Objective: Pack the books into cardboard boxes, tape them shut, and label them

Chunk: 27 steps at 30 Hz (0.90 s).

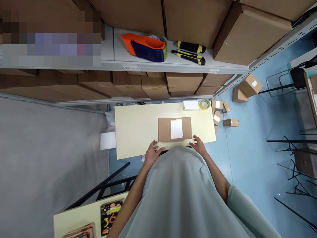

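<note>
Shelving loaded with cartons (189, 23) spans the far side of your workspace, and beneath it stands a cream table (136, 132). Your cardboard box (163, 130) lies flat near the table's front edge, right of its middle, with a white label (176, 129) on top. Your left hand (153, 152) is just off the box's near left corner, your right hand (197, 144) just off the near right; both are empty, fingers loosely spread. At this angle you can't tell whether any fingertip touches the tabletop. Pulling the box toward you could tip it over that close front edge, and a careless palm could crease the label. Pushing away and rightward could knock the white stack (190, 105) or tape roll (204, 108) off the far edge. Your widest stretch of tabletop for sliding lies left of the box.
</note>
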Each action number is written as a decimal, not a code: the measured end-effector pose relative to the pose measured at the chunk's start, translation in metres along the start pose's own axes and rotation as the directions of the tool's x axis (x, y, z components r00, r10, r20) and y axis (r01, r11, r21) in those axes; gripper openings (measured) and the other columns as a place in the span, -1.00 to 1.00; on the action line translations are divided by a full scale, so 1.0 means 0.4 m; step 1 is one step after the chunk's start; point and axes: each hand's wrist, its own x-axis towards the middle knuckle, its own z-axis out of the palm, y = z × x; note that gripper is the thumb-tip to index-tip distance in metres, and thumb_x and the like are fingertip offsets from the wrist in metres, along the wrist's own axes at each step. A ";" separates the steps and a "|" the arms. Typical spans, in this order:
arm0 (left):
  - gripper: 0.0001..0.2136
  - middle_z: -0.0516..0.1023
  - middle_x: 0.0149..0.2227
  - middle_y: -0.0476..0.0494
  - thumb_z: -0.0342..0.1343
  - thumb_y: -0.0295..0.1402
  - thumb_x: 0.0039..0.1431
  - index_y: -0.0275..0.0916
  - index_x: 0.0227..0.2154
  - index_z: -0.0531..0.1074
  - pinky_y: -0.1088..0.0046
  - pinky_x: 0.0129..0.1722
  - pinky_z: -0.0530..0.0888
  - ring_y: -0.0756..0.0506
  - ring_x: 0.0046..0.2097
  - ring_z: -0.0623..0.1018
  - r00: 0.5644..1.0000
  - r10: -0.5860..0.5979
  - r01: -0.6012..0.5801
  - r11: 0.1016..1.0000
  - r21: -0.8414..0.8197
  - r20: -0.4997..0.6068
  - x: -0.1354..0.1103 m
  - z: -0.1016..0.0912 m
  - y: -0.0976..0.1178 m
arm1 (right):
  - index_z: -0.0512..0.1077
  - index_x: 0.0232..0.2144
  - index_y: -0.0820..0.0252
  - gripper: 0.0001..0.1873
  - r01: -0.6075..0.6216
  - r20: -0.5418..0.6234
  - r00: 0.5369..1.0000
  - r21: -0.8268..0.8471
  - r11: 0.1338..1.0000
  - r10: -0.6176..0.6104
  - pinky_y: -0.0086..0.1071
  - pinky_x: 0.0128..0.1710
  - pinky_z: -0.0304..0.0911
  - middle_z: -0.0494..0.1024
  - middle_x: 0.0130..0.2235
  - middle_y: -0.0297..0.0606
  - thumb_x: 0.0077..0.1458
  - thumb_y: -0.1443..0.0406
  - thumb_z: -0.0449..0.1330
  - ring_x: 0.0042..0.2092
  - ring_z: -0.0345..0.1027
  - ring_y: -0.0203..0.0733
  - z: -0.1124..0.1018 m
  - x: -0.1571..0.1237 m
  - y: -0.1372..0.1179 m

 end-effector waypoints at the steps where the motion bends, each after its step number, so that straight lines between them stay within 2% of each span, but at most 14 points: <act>1: -0.24 0.52 0.37 -0.37 0.42 -0.16 0.12 -0.16 0.36 0.35 0.11 0.14 0.64 -0.26 0.18 0.66 1.000 0.007 -0.007 1.000 -0.029 0.018 0.009 0.010 0.007 | 0.37 0.41 0.12 -0.22 0.001 0.030 1.000 0.023 1.000 -0.002 -0.08 0.11 0.57 0.53 0.35 0.04 0.16 0.30 0.39 0.25 0.53 0.06 0.011 0.008 -0.004; 3: -0.20 0.52 0.37 -0.35 0.43 -0.15 0.14 -0.13 0.42 0.32 0.07 0.19 0.62 -0.30 0.26 0.61 0.998 0.024 -0.021 0.999 -0.044 0.062 0.022 0.026 0.027 | 0.39 0.41 0.09 -0.23 0.012 0.070 0.997 0.051 0.999 -0.016 -0.06 0.15 0.56 0.55 0.34 -0.01 0.16 0.32 0.38 0.28 0.52 0.05 0.025 0.021 -0.016; 6: -0.31 0.59 0.27 -0.33 0.39 -0.13 0.19 -0.14 0.36 0.41 0.09 0.19 0.62 -0.29 0.25 0.61 0.995 0.050 -0.048 0.999 -0.022 0.082 0.030 0.032 0.062 | 0.45 0.37 0.07 -0.33 0.040 0.062 0.997 0.082 0.996 -0.045 -0.02 0.20 0.54 0.59 0.31 -0.07 0.23 0.29 0.33 0.28 0.52 0.02 0.017 0.029 -0.040; 10: -0.45 0.58 0.13 -0.27 0.33 -0.14 0.24 -0.14 0.27 0.51 0.11 0.19 0.63 -0.25 0.18 0.61 0.984 0.177 -0.177 0.983 0.041 -0.008 0.039 0.011 0.125 | 0.56 0.23 0.13 -0.51 0.116 -0.012 0.993 0.093 0.989 -0.115 -0.08 0.22 0.52 0.59 0.30 -0.07 0.27 0.23 0.29 0.25 0.53 0.00 -0.040 0.039 -0.093; 13: -0.54 0.51 0.00 -0.21 0.27 -0.13 0.29 -0.18 0.19 0.57 0.13 0.21 0.62 -0.21 0.13 0.61 0.947 0.308 -0.305 0.951 0.043 -0.094 0.047 -0.013 0.183 | 0.60 0.16 0.19 -0.55 0.163 -0.093 0.983 0.046 0.986 -0.158 -0.20 0.10 0.54 0.66 0.12 -0.05 0.33 0.12 0.25 0.09 0.60 -0.03 -0.090 0.045 -0.153; 16: -0.55 0.47 -0.06 -0.18 0.19 -0.07 0.37 -0.20 0.18 0.59 0.20 0.13 0.65 -0.18 0.06 0.61 0.920 0.358 -0.361 0.933 0.010 -0.159 0.048 -0.033 0.229 | 0.63 0.09 0.17 -0.55 0.200 -0.160 0.965 -0.061 0.978 -0.207 -0.28 -0.02 0.51 0.66 -0.04 -0.12 0.39 0.02 0.19 -0.08 0.59 -0.08 -0.122 0.048 -0.209; 20: -0.57 0.48 -0.13 -0.15 0.19 -0.06 0.36 -0.22 0.12 0.63 0.23 0.07 0.65 -0.16 -0.05 0.61 0.924 0.324 -0.323 0.946 0.040 -0.203 0.049 -0.043 0.244 | 0.67 -0.01 0.16 -0.58 0.144 -0.192 0.965 -0.182 0.973 -0.178 -0.32 -0.06 0.44 0.65 -0.14 -0.17 0.41 0.02 0.17 -0.17 0.55 -0.11 -0.117 0.056 -0.244; 24: -0.60 0.50 -0.19 -0.14 0.22 -0.15 0.32 -0.25 0.11 0.64 0.21 0.07 0.62 -0.17 -0.13 0.61 0.953 0.199 -0.191 0.980 0.060 -0.229 0.070 -0.038 0.217 | 0.67 0.07 0.12 -0.59 0.113 -0.137 0.980 -0.206 0.972 -0.143 -0.36 -0.06 0.40 0.67 -0.13 -0.18 0.43 0.05 0.17 -0.13 0.56 -0.11 -0.076 0.079 -0.243; 27: -0.58 0.54 -0.18 -0.16 0.21 -0.16 0.32 -0.27 0.12 0.64 0.19 0.11 0.60 -0.18 -0.13 0.62 0.960 0.147 -0.144 0.989 0.029 -0.237 0.101 -0.032 0.202 | 0.65 0.13 0.14 -0.57 0.105 -0.139 0.981 -0.212 0.972 -0.136 -0.37 -0.06 0.41 0.67 -0.11 -0.14 0.44 0.06 0.17 -0.13 0.57 -0.11 -0.049 0.105 -0.242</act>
